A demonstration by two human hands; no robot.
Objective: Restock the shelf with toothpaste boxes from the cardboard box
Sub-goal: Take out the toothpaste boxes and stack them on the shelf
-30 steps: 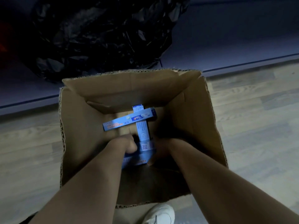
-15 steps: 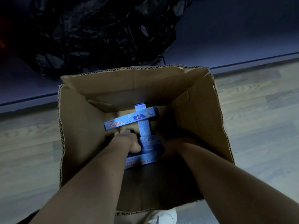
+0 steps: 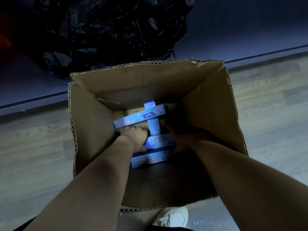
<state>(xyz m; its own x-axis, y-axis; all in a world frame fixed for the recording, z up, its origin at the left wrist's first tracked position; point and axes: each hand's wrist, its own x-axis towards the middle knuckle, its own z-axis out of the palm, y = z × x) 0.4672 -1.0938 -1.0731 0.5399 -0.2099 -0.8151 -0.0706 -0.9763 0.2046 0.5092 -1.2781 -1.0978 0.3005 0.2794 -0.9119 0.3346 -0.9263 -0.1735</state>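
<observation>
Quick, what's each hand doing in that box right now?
Left hand: grips the left end of the nearest toothpaste box.
Right hand: at that box's right end, in shadow; whether it grips cannot be told.

cardboard box (image 3: 93, 130): open, on floor | toothpaste boxes (image 3: 141, 116): blue, criss-crossed flat at bottom

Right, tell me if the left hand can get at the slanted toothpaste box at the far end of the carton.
Probably yes. The left hand is already inside the carton, just short of the slanted box, which lies on top with nothing over it. It holds the near boxes, though, so it would need to let go.
</observation>
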